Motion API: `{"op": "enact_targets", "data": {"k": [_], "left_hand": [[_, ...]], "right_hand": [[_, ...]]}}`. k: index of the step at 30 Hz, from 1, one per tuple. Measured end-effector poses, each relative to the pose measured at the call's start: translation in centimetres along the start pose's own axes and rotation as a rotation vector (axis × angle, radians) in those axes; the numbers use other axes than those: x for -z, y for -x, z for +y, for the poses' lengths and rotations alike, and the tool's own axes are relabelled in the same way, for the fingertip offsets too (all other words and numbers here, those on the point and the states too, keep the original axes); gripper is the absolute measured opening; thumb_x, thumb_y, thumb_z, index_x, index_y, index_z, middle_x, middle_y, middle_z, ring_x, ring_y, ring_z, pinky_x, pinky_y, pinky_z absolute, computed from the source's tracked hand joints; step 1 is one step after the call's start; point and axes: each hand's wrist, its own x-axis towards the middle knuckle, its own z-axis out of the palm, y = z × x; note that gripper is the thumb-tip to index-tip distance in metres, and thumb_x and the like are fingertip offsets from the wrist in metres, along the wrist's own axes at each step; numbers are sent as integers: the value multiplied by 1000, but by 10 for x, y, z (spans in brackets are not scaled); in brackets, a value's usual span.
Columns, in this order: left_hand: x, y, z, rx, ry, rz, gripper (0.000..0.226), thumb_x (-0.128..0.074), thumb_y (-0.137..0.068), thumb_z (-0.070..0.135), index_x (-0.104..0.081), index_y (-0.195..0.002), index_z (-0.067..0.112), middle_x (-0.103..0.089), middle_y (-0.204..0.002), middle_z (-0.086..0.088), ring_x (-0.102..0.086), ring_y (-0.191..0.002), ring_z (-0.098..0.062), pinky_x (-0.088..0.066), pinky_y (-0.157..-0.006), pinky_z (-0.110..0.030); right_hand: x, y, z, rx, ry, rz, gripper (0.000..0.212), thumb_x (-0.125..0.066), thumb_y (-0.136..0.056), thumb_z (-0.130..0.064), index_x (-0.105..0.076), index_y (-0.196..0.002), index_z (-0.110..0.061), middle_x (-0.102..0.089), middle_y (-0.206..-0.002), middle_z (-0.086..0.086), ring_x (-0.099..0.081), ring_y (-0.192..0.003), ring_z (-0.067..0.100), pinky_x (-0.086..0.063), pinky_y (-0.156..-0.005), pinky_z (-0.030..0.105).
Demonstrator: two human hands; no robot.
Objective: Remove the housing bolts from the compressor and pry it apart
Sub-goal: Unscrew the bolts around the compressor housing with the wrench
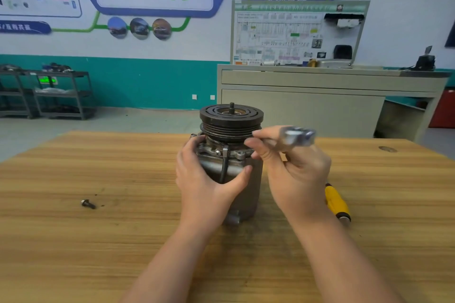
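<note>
With one bolt already laid loose on the desk, the upright compressor at its middle is steadied by the left hand curled round its body, a blurred metal tool is pinched in the right hand, and further bolts and the prying are judged still outstanding.

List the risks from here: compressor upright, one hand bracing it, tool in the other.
1. The compressor stands on end, pulley up, steadied only by the left hand; sideways force from the wrench could tip it.
2. The wrench in the right hand looks pinched by the fingers; it may slip off a bolt head.
3. The loose bolt lies free on the table and could roll away.
</note>
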Motion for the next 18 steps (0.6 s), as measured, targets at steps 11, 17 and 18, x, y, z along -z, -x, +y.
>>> {"op": "enact_targets", "data": {"k": [11,17,18], "left_hand": [[2,1,2,33,7,-39,89,-68,-53,66,-23,-128,47,-33,-132,16,-33,-130,-7,-30,-114,-46],[1,1,4,31,10,-41,88,-68,-52,66,-23,-126,49,-34,-130,17,-34,-128,-5,-31,-113,-46],[1,1,4,30,9,-37,88,-68,-53,66,-23,-126,49,-34,-130,17,-33,-128,-5,-30,-113,-46]], "right_hand": [[-4,-21,27,-1177,-884,584,32,-35,-105,-21,-49,-77,-13,-58,-57,4,-45,-37,12,-35,-39,17],[6,-24,28,-964,-837,662,25,-38,-104,-26,-49,-86,-14,-68,-63,4,-60,-47,12,-48,-46,20],[6,-24,25,-895,-725,628,24,-40,-104,-26,-49,-85,-15,-68,-64,3,-58,-44,12,-47,-45,20]]}}
